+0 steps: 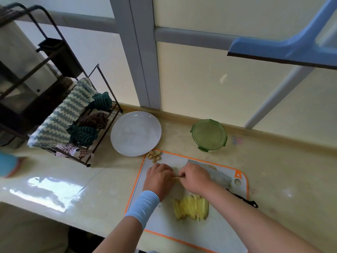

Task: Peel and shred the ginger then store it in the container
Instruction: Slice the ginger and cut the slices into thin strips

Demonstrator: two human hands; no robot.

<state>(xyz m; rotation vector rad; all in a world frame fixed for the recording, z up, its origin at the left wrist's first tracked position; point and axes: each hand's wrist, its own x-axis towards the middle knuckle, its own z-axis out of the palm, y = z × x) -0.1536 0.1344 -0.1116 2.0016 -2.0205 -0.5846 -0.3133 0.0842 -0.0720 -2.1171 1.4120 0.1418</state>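
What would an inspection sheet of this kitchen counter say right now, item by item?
Surface: pale glossy counter; white cutting board, orange rim.
Job's things: sliced ginger on board; knife lying on board beside right hand; green container, lid on, behind board.
Clutter: ginger peels at board's far corner; white plate; rack of cloths.
Grips: left hand and right hand pinch a thin ginger strip between them.
Cables: nothing seen.
Surroundings: window frame behind.
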